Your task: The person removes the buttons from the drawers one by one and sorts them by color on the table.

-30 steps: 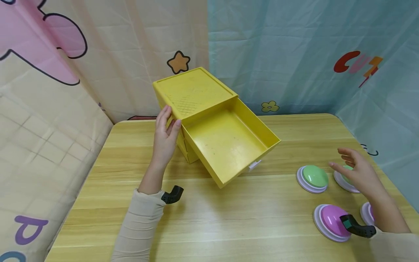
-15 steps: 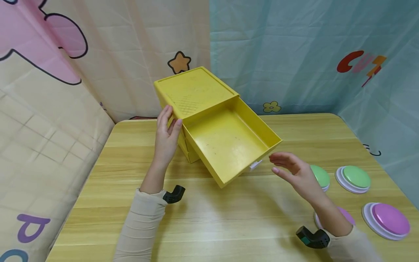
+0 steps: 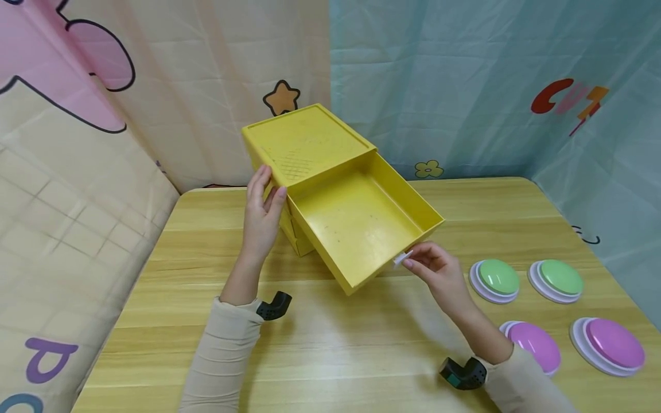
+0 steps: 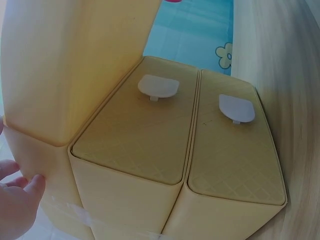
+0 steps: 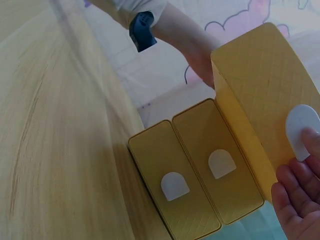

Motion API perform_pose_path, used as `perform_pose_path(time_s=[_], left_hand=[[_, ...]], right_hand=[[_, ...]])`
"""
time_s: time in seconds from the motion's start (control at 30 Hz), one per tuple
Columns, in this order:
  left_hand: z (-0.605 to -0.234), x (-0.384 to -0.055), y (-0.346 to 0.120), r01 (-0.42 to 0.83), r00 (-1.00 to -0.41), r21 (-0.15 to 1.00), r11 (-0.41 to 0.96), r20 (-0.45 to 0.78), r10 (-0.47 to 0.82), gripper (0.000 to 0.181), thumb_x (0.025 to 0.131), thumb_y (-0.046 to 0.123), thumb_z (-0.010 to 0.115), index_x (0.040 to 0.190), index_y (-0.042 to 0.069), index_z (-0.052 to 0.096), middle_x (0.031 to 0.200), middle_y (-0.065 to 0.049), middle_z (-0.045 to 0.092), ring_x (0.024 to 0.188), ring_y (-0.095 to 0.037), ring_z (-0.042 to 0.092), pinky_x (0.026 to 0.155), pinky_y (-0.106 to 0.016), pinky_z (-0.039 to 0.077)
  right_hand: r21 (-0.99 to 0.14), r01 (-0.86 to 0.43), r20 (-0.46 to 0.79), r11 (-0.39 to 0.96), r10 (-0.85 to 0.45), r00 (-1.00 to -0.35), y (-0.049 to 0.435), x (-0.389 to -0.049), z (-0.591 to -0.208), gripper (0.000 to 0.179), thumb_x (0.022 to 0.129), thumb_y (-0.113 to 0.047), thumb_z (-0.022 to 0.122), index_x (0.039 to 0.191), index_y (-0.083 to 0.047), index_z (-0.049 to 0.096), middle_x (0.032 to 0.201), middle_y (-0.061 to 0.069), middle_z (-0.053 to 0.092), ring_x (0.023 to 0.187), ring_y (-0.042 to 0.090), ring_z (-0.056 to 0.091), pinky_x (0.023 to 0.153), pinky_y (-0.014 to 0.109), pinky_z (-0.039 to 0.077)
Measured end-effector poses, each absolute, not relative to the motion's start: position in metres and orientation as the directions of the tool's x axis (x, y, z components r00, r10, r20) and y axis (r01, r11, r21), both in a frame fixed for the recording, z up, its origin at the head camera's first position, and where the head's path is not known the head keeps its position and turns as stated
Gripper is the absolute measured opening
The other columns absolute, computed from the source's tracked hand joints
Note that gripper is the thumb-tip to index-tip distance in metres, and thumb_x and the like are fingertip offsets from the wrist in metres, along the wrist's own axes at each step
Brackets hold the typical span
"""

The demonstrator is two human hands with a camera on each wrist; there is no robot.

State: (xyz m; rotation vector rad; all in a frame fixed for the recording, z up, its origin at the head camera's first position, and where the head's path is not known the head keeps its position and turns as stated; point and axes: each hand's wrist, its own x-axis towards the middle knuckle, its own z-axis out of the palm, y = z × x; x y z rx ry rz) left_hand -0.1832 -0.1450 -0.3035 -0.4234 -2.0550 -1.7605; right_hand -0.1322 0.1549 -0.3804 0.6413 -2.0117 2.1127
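A yellow drawer cabinet (image 3: 310, 140) stands angled on the table, its top drawer (image 3: 356, 221) pulled far out with a bare floor. My left hand (image 3: 261, 218) rests against the cabinet's left side near the upper edge, fingers fairly straight. At the drawer's front, my right hand (image 3: 439, 275) pinches the white handle (image 3: 401, 259). In the right wrist view the thumb lies on that handle (image 5: 298, 125), with the other fingers curled below it. Two lower drawers are closed, each with a white handle (image 4: 158, 86), as the left wrist view shows.
Right of the cabinet sit two green push buttons (image 3: 498, 276) and two pink push buttons (image 3: 614, 344) on white bases. My right forearm partly covers the nearer pink one. The wooden table (image 3: 330, 355) ends at printed curtains (image 3: 439, 86) behind and at the sides.
My right hand has swept left from above the buttons to the top drawer's handle and now pinches it. The left hand, cabinet and drawer have stayed put.
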Motion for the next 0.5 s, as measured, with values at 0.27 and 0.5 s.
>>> perform_pose_path(time_s=[0.27,0.5], left_hand=[[-0.304,-0.184,-0.145,0.471,-0.877,0.868,0.157,0.48,-0.029,0.053,0.095,0.012,0.045,0.137,-0.01,0.022,0.144,-0.015,0.013,0.131,-0.019,0.02,0.105,-0.033,0.026],[-0.304,-0.183,-0.144,0.47,-0.877,0.869,0.158,0.48,-0.032,0.053,0.095,0.012,0.045,0.137,-0.011,0.021,0.144,-0.016,0.012,0.131,-0.02,0.02,0.105,-0.032,0.025]], right_hand=[[-0.933,-0.359,0.356,-0.007,-0.144,-0.923,0.148,-0.146,-0.368,0.014,0.081,0.005,0.062,0.092,0.008,0.054,0.084,0.006,0.057,0.074,0.015,0.055,0.07,0.021,0.051],[-0.935,-0.355,0.35,-0.004,-0.174,-0.921,0.128,-0.172,-0.356,0.017,0.083,-0.006,0.064,0.093,0.005,0.055,0.087,0.009,0.056,0.078,0.019,0.055,0.076,0.023,0.051]])
